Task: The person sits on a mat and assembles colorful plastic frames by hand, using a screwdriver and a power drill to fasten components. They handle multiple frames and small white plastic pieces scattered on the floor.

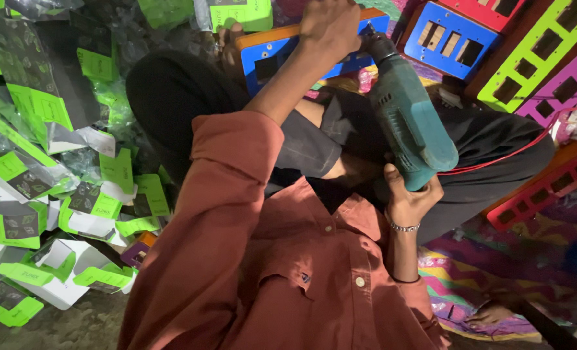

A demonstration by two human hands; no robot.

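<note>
Green-and-white cardboard boxes [35,214] heaped at the left — your left hand [329,26] curls down onto the blue rectangular plastic plate with an orange rim [272,55], and your right hand [408,198] is wrapped tight around the teal electric drill [408,123] — bright cut-out panels [535,45] beyond.

- Green-and-grey cardboard cartons [16,220], flattened, lie heaped just beside the black trouser knee [172,97].
- One green box [242,14] stands beyond that knee.
</note>
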